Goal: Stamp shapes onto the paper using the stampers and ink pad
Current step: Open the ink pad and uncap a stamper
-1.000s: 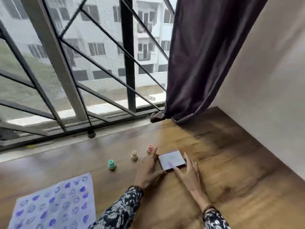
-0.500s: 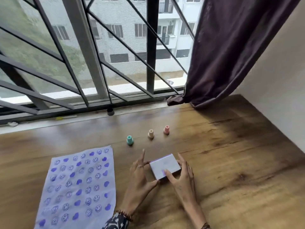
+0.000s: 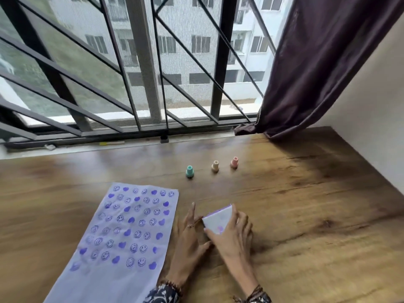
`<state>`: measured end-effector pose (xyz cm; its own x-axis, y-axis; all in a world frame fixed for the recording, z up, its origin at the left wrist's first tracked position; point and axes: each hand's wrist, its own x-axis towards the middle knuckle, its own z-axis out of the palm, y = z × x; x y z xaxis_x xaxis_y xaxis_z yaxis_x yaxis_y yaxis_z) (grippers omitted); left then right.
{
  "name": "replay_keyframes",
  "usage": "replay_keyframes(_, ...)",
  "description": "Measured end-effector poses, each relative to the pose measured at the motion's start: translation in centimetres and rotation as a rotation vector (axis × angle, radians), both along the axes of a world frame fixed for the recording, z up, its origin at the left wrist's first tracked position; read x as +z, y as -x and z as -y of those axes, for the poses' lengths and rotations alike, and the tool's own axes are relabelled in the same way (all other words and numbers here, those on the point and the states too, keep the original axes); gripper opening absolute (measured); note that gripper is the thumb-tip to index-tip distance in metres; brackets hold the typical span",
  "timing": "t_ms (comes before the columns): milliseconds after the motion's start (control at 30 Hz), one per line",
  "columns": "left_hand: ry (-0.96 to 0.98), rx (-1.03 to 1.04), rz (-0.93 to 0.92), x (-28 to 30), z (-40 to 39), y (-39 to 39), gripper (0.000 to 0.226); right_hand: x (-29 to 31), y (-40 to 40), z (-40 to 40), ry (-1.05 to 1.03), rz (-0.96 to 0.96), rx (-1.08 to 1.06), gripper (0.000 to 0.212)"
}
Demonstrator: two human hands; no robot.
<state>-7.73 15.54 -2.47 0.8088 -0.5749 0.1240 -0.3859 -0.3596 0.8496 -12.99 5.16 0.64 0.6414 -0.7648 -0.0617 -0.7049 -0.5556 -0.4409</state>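
Observation:
A white ink pad case (image 3: 217,219) with a purple edge lies on the wooden table (image 3: 306,215), held between both hands. My left hand (image 3: 190,239) touches its left side with fingers spread. My right hand (image 3: 234,235) grips its right side and near corner. The paper (image 3: 122,237), covered with purple smiley faces and hearts, lies flat to the left of my hands. Three small stampers stand upright farther back: a teal stamper (image 3: 189,171), a beige stamper (image 3: 215,166) and a pink stamper (image 3: 234,162).
A barred window (image 3: 142,73) runs along the table's far edge. A dark curtain (image 3: 317,62) hangs at the back right, its hem resting on the table. A pale wall (image 3: 371,106) bounds the right side.
The ink pad has come nearer to me, away from the stampers, with both hands still on it. The view has tilted down and left, bringing more of the stamped paper into sight.

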Motion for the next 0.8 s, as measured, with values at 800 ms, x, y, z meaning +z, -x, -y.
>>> replay_keyframes(800,-0.277,-0.003,-0.012,1.4,0.5,-0.5,0.076,0.7,3.6,13.3,-0.200,0.288,-0.214,0.049)
